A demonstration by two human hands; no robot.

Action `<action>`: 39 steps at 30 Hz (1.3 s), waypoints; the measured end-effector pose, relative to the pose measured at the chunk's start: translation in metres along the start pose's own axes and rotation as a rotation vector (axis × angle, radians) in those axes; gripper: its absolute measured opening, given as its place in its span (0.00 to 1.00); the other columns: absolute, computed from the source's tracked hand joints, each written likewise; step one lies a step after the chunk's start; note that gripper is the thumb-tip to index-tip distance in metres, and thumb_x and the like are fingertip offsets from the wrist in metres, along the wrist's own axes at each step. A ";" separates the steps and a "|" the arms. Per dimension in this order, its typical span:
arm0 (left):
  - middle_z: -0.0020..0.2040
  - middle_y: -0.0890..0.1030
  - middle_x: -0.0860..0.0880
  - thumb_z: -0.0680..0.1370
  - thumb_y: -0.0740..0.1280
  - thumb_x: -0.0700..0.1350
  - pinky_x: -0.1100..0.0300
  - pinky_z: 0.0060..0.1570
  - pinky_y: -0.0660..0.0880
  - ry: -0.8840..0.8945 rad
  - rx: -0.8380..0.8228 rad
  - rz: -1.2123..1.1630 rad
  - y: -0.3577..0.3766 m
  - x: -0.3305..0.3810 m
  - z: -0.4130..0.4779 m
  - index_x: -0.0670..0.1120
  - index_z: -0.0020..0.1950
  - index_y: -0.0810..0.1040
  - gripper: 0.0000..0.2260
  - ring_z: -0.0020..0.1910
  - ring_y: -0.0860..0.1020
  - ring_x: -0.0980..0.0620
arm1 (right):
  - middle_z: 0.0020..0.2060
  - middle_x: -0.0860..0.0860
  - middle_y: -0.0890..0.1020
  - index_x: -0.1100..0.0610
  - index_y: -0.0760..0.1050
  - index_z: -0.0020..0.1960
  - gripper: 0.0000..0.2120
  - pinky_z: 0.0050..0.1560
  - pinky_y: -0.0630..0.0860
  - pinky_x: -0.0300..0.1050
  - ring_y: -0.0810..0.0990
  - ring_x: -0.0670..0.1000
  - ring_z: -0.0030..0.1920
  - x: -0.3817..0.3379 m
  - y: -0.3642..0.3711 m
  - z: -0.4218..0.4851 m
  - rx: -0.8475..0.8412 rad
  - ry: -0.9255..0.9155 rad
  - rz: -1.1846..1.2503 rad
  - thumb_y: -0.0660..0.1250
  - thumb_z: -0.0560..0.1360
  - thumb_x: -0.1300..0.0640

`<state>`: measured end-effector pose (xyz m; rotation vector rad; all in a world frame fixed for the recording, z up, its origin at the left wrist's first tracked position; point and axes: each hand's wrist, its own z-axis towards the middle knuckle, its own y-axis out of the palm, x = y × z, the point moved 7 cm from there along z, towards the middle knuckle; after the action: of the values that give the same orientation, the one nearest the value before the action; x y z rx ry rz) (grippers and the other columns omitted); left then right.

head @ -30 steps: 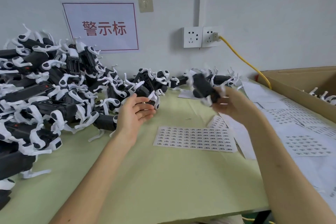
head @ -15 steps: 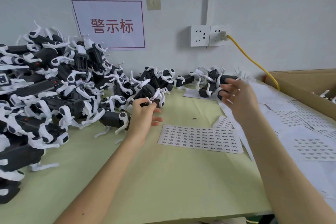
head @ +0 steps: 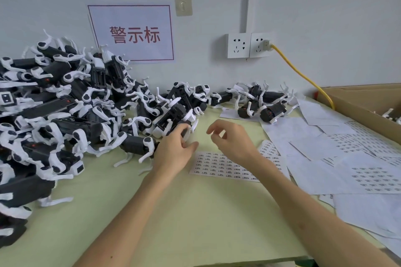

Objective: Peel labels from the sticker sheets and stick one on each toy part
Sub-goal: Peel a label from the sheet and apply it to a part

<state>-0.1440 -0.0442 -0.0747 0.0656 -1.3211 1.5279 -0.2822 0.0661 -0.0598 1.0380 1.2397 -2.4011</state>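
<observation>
Toy parts (head: 54, 115) in black and white, far too many to count, lie heaped on the left of a pale green table (head: 195, 212), with a smaller cluster (head: 260, 104) of a few at the far middle. The left hand (head: 173, 151) curls its fingers round one toy part (head: 171, 119) at the pile's near right edge. The right hand (head: 232, 138) hovers just beside it, fingers loosely bent, holding nothing. One sticker sheet (head: 219, 165) lies flat beneath both hands, its rows of labels too small to read. Several loose sheets (head: 347, 158) overlap on the right, beside one cardboard box (head: 368, 95). One wall sign (head: 132, 32) reads 警示标 in red. Two sockets (head: 238, 45) sit right of it, and one yellow cable (head: 303, 76) is plugged into the right one.
</observation>
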 end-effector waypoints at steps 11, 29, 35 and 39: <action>0.37 0.76 0.53 0.78 0.74 0.44 0.55 0.39 0.70 0.167 0.192 -0.063 -0.016 0.014 -0.003 0.46 0.42 0.83 0.05 0.38 0.75 0.51 | 0.44 0.42 0.80 0.45 0.80 0.48 0.10 0.41 0.75 0.39 0.79 0.44 0.39 -0.006 0.011 -0.004 -0.067 -0.065 -0.038 0.65 0.76 0.60; 0.40 0.83 0.47 0.83 0.67 0.46 0.58 0.34 0.80 -0.328 0.089 -1.267 -0.013 0.000 -0.001 0.42 0.49 0.81 0.08 0.34 0.82 0.52 | 0.60 0.45 0.81 0.49 0.80 0.65 0.23 0.65 0.64 0.55 0.74 0.56 0.66 -0.047 -0.017 -0.018 0.307 -0.523 -0.371 0.78 0.71 0.47; 0.34 0.81 0.55 0.82 0.69 0.43 0.64 0.31 0.75 -0.397 0.244 -1.038 -0.024 -0.015 -0.002 0.49 0.47 0.81 0.04 0.30 0.79 0.58 | 0.50 0.42 0.79 0.50 0.75 0.64 0.24 0.54 0.64 0.41 0.74 0.44 0.49 -0.041 -0.030 -0.012 0.309 -0.326 -0.174 0.59 0.77 0.34; 0.39 0.83 0.50 0.82 0.66 0.44 0.59 0.35 0.74 -0.393 -0.033 -0.945 -0.007 -0.002 -0.006 0.46 0.46 0.82 0.08 0.32 0.80 0.53 | 0.44 0.40 0.76 0.48 0.70 0.63 0.21 0.42 0.72 0.40 0.76 0.41 0.44 -0.028 -0.030 -0.010 0.238 -0.171 0.181 0.53 0.80 0.35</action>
<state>-0.1351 -0.0422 -0.0731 0.8781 -1.3189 0.6911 -0.2726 0.0899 -0.0261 0.9367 0.7841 -2.4754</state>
